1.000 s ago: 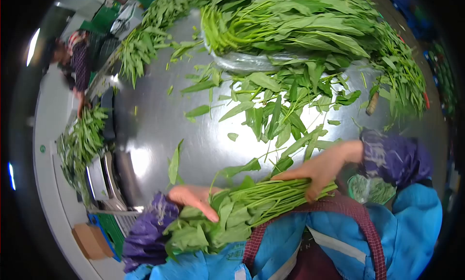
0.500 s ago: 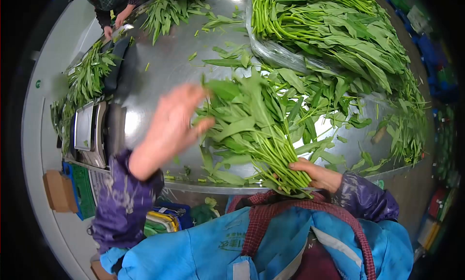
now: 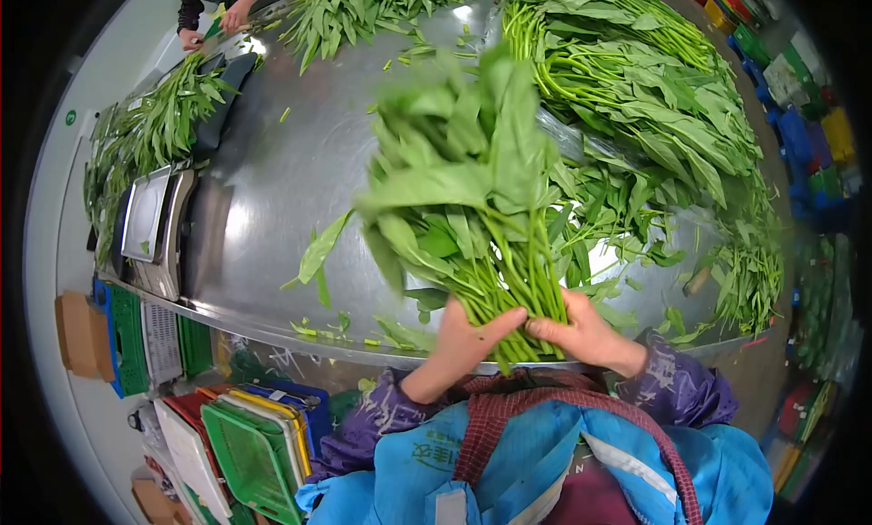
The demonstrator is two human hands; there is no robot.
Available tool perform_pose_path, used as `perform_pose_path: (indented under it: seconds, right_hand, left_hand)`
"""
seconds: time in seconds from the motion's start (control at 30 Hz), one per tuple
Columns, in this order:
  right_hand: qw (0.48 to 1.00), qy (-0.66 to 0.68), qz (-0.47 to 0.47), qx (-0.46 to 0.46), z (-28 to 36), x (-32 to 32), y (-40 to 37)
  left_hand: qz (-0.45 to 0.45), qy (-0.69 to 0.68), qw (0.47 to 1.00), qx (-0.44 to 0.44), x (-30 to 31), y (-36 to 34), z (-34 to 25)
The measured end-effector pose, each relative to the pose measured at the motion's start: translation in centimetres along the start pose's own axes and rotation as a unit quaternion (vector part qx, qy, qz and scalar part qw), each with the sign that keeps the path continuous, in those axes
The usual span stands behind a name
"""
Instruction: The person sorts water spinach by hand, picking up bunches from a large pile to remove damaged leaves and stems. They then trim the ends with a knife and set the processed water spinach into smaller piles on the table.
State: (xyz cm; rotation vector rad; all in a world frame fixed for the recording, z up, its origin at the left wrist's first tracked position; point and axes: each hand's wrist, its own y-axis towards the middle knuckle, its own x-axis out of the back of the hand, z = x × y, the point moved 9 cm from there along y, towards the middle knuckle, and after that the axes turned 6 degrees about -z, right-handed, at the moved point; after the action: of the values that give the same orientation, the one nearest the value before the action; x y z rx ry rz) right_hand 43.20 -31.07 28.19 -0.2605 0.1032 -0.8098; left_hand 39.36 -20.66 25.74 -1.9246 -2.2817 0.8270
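Both my hands grip one bunch of water spinach by the stems, just above the table's near edge. My left hand wraps the stems from the left, its thumb pointing inward. From the other side, my right hand closes round the same stems, the two thumbs nearly meeting. The leaves point up and away from me, blurred at the top. Behind the bunch, loose leaves and stems lie on the metal table. A large heap of water spinach rests at the back right, partly on clear plastic.
A weighing scale stands at the table's left, beside more greens. Another person's hands work at the far left corner. Below the left edge are a green crate and a cardboard box. Coloured crates line the right side.
My left hand has come down from the leaves to the stems and closed on them. The bunch has turned more upright. The view has shifted slightly.
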Motion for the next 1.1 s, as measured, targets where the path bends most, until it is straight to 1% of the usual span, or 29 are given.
perform_pose_path:
  seconds: [0.03, 0.07, 0.1, 0.13, 0.17, 0.2, 0.23, 0.3, 0.37, 0.43, 0.5, 0.53, 0.57, 0.63, 0.67, 0.7, 0.73, 0.77, 0.8, 0.83, 0.87, 0.9, 0.93, 0.97, 1.0, 1.03, 1.07, 1.1]
  right_hand:
    - [0.998, 0.049, -0.022, 0.011, 0.3, 0.3, 0.3]
    - [0.983, 0.163, -0.033, -0.078, -1.7, 0.0, 0.7]
    - [0.983, 0.163, -0.031, -0.078, -1.9, -0.2, 1.1]
    - [0.953, 0.27, -0.035, -0.133, -2.8, -0.5, 1.4]
    - [0.908, 0.373, -0.038, -0.185, -3.8, -1.0, 1.6]
    - [0.899, 0.379, -0.03, -0.219, -6.0, -1.1, 1.6]
    - [0.897, 0.381, -0.032, -0.22, -7.2, -0.7, 1.6]
    - [0.846, 0.445, -0.031, -0.292, -9.7, -0.9, 1.0]
    - [0.854, 0.428, -0.033, -0.293, -10.3, -0.7, 0.8]
    - [0.873, 0.39, -0.026, -0.293, -10.5, -0.8, 0.7]
    - [0.87, 0.389, -0.038, -0.301, -10.2, -0.8, 0.8]
    - [0.878, 0.365, -0.046, -0.307, -10.3, -0.7, 0.8]
    - [0.885, 0.341, -0.055, -0.313, -10.4, -0.6, 0.8]
    - [0.88, 0.341, -0.064, -0.324, -9.7, 0.2, 0.8]
    - [0.93, 0.221, -0.057, -0.286, -8.3, 1.9, 0.8]
    - [0.964, 0.098, -0.049, -0.243, -6.5, 3.6, 0.9]
    - [0.979, 0.032, -0.085, -0.183, -2.7, 5.7, 0.7]
    - [0.985, -0.033, -0.121, -0.121, 0.8, 7.9, 0.7]
    - [0.98, -0.124, -0.149, -0.046, 2.8, 10.3, 1.2]
    - [0.96, -0.214, -0.175, 0.032, 4.7, 12.2, 1.4]
    - [0.96, -0.215, -0.176, 0.036, 4.2, 13.4, 1.8]
    - [0.896, -0.391, -0.19, 0.09, 4.4, 14.3, 2.5]
    - [0.795, -0.554, -0.204, 0.141, 5.4, 14.7, 3.3]
    - [0.79, -0.556, -0.213, 0.147, 7.6, 14.6, 3.5]
    - [0.861, -0.417, -0.251, 0.148, 10.8, 14.6, 2.8]
    - [0.912, -0.266, -0.28, 0.139, 12.0, 14.8, 2.3]
    - [0.911, -0.236, -0.282, 0.187, 11.6, 14.5, 3.1]
    - [0.874, -0.315, -0.24, 0.283, 10.9, 12.9, 4.7]
  left_hand:
    - [-0.018, 0.072, 0.995, -0.073, 0.7, -0.1, -2.0]
    - [-0.007, -0.087, 0.996, -0.006, 0.4, -0.7, -2.6]
    - [-0.009, -0.087, 0.996, -0.006, 1.2, -0.4, -2.1]
    - [-0.006, -0.194, 0.981, 0.02, 2.3, 0.3, -0.5]
    - [-0.004, -0.299, 0.953, 0.046, 3.3, 1.0, 1.2]
    - [0.005, -0.333, 0.937, 0.106, 3.7, 0.9, 3.6]
    - [0.005, -0.332, 0.937, 0.109, 4.4, 0.9, 5.0]
    - [-0.012, -0.358, 0.91, 0.207, 4.4, 0.3, 7.6]
    - [-0.015, -0.355, 0.911, 0.208, 4.3, 0.4, 8.0]
    - [0.004, -0.358, 0.911, 0.206, 3.7, 0.7, 8.1]
    - [-0.003, -0.357, 0.911, 0.206, 3.3, 1.1, 7.9]
    - [0.021, -0.373, 0.9, 0.223, 3.0, 1.3, 8.5]
    - [0.044, -0.388, 0.888, 0.241, 2.4, 1.2, 8.0]
    - [0.052, -0.378, 0.891, 0.244, 2.8, 0.5, 6.1]
    - [0.041, -0.271, 0.938, 0.211, 4.4, 0.3, 4.6]
    - [0.028, -0.159, 0.971, 0.174, 6.1, 0.1, 2.7]
    - [-0.02, -0.072, 0.992, 0.1, 8.3, -0.2, -1.0]
    - [-0.069, 0.017, 0.997, 0.025, 10.8, -0.2, -4.7]
    - [-0.133, 0.095, 0.986, -0.015, 14.0, 0.4, -6.8]
    - [-0.196, 0.171, 0.964, -0.057, 17.2, 0.8, -8.7]
    - [-0.201, 0.287, 0.935, -0.043, 20.1, 1.7, -8.5]
    - [-0.204, 0.401, 0.893, -0.033, 20.4, 2.4, -9.7]
    - [-0.241, 0.334, 0.905, -0.106, 20.4, 1.4, -12.2]
    - [-0.273, 0.262, 0.909, -0.173, 18.7, -0.7, -16.0]
    - [-0.217, 0.111, 0.953, -0.181, 19.1, -0.8, -17.7]
    - [-0.183, -0.012, 0.963, -0.199, 20.9, -0.6, -18.3]
    - [-0.206, 0.059, 0.967, -0.135, 20.4, 0.2, -16.7]
    - [-0.229, 0.13, 0.962, -0.075, 19.3, 0.7, -15.5]
